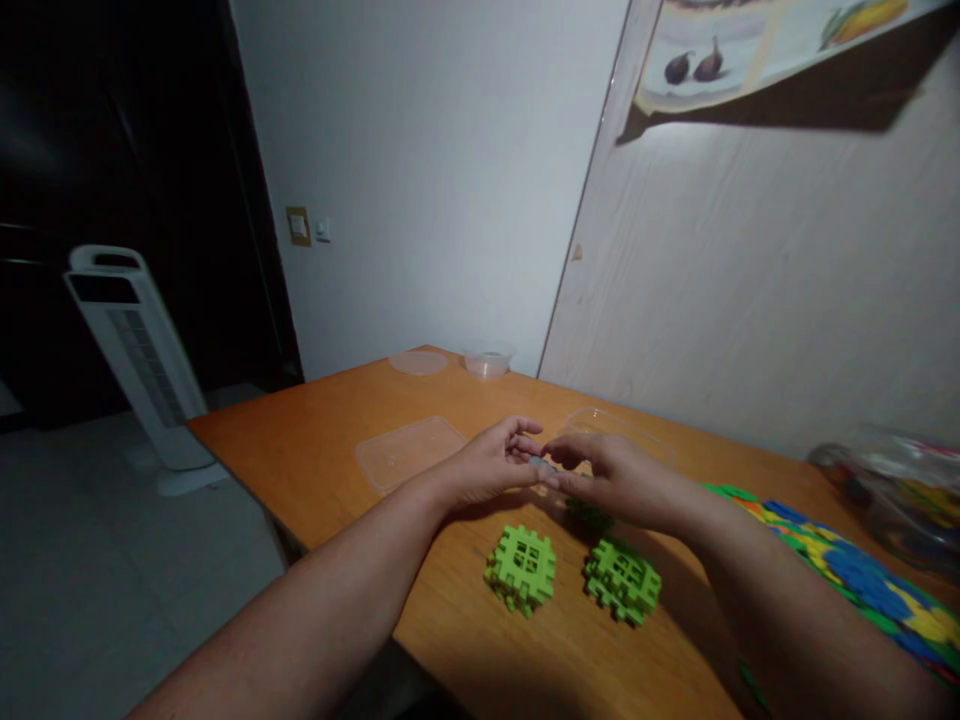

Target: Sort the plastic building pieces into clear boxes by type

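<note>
My left hand (495, 465) and my right hand (611, 475) meet above the table, fingers curled toward each other. Between their fingertips is a small greyish piece (541, 465), partly covered, its kind too small to make out. Both hands are closed around it. Below them sit two lime-green stacks of notched square building blocks, a left stack (523, 568) and a right stack (622, 582), each with a window-like grid in its top. A darker green block (590, 515) lies under my right hand, mostly hidden by it and in shadow.
On the orange table (300, 440) lie a clear rectangular lid (409, 455), a clear round lid (418, 363), a round plastic tub (487, 362) and a clear rectangular container (619, 430). Colourful flat pieces (862, 575) spread at right, beside a clear bag (907, 490). A tower fan (146, 350) stands left.
</note>
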{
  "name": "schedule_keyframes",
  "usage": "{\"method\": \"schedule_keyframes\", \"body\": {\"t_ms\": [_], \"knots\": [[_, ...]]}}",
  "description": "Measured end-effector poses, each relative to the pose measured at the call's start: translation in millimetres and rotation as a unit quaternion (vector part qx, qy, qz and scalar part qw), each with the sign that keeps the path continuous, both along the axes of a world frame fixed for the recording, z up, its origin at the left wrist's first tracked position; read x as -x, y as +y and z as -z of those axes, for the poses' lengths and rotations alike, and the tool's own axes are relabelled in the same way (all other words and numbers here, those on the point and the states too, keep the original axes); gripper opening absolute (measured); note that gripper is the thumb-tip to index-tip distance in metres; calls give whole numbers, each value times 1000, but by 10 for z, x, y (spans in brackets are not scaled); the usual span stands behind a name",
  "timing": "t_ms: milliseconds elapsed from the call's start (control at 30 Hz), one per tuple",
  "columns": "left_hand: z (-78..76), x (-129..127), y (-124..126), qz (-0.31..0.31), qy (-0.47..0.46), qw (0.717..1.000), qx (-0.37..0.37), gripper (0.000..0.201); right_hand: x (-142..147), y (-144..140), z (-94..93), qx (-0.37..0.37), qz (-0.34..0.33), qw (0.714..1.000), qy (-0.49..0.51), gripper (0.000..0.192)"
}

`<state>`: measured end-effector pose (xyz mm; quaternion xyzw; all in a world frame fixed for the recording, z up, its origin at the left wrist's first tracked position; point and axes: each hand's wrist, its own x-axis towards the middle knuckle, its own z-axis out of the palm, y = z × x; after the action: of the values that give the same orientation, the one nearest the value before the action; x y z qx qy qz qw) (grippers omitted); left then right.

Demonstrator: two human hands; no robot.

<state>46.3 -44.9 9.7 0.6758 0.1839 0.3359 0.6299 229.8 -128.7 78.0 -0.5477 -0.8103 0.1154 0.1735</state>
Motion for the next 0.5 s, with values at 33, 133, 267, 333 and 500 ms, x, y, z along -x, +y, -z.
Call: {"method": "schedule_keyframes", "body": {"t_ms": [33,133,267,333,500], "knots": [[-15,-1,-4,-2,-7,1000,4,61,9,-6,-14,8,-4,1000,16,32],[-60,-2,-32,-13,-11,1000,10,59,17,-9,-33,22,0,999,49,34],[-117,6,-83,-30,-9,999,10,59,-7,10,-12,67,11,994,86,39],[-136,10,-94,-24,-14,1000,10,58,-63,21,-4,83,21,991,102,41],[-118,10,-19,-87,-10,995,-40,49,-360,19,-46,80,70,991,77,48]]}}
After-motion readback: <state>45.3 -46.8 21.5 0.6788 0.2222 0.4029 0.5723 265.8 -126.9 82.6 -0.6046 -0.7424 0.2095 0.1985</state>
